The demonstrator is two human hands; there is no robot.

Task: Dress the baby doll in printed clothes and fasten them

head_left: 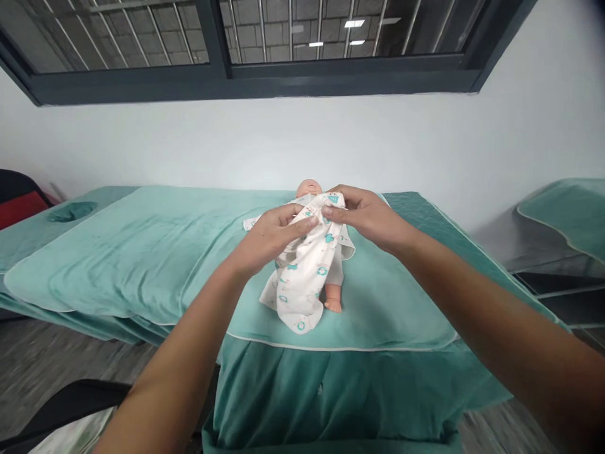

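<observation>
A baby doll (333, 298) lies on its back on the green-covered bed, its head toward the wall and one bare foot toward me. Over its body hangs a white baby garment (302, 277) printed with small teal figures; its exact kind is unclear. My left hand (278, 230) pinches the garment's upper left side, thumb on top. At its upper right edge, my right hand (362, 214) grips the cloth between thumb and fingers. Light clothing shows on the doll beneath. The garment and my hands hide most of its torso and the other leg.
The bed (142, 252) has a green cover with pale piping. Behind it stands a white wall (283, 142) below a dark-framed window (227, 69). A green-covered surface (567, 214) is at the right, and a black chair-like object (70, 407) at the lower left.
</observation>
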